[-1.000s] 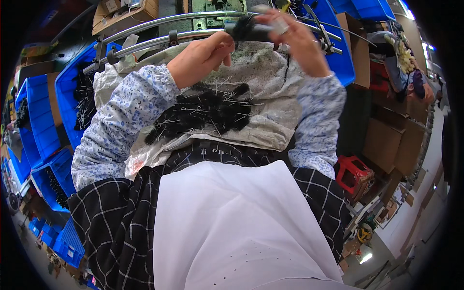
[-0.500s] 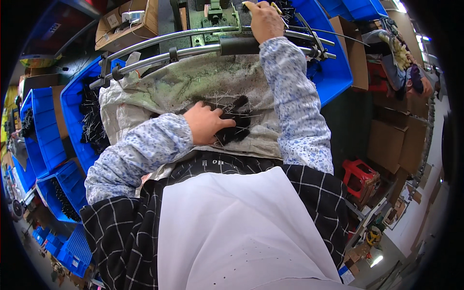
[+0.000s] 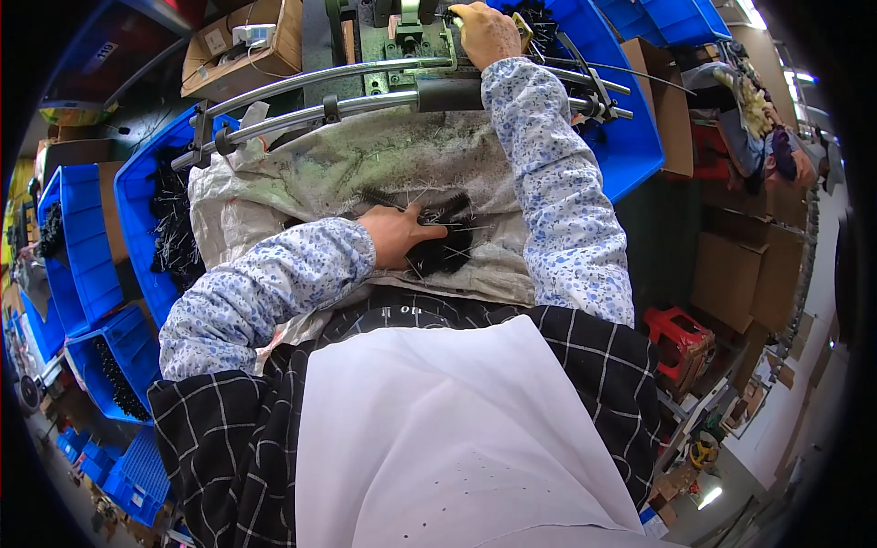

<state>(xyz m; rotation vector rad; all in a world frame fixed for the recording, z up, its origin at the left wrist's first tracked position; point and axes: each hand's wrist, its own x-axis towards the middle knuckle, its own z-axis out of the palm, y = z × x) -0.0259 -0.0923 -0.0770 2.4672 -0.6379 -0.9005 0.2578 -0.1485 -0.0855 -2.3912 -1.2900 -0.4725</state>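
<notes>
My left hand (image 3: 395, 237) lies on a pile of small black brushes (image 3: 448, 258) with thin wire stems, in a dip of the dirty whitish sack cloth (image 3: 320, 173) over my lap. Its visible fingers are spread, with none wrapped round a brush. Up at the green metal machine (image 3: 379, 46), my right hand (image 3: 491, 36) is closed, fingers curled. What it grips is hidden by the hand itself. Two bent metal rails (image 3: 365, 68) cross between me and the machine, with a black sleeve (image 3: 449, 95) below my right wrist.
On the left, a blue bin (image 3: 137, 201) holds more wire-stemmed black pieces. Another blue bin (image 3: 630, 137) stands right of the machine. A cardboard box (image 3: 239, 55) sits at the far left. A red stool (image 3: 678, 345) is on the right, and a person (image 3: 786, 151) sits beyond.
My left hand has shifted slightly right over the brushes. The right hand has moved a little left and upward at the machine.
</notes>
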